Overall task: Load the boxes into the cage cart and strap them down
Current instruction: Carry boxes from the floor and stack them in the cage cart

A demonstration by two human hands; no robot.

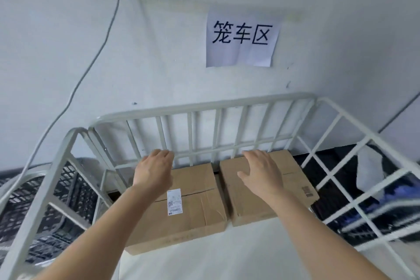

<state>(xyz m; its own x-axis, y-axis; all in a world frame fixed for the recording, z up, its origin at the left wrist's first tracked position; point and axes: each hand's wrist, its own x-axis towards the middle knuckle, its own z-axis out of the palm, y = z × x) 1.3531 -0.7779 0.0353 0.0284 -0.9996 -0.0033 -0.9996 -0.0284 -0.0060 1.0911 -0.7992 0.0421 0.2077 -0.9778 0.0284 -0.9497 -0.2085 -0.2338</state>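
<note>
Left hand (154, 170) grip apart over left box (193, 211) | right hand (259, 173) same, right box (293, 179)

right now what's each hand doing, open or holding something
Left hand: open, above the left box, holding nothing.
Right hand: open, fingers spread above the right box.

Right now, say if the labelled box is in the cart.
In. The labelled box lies flat within the cart, beside a second box.
</note>
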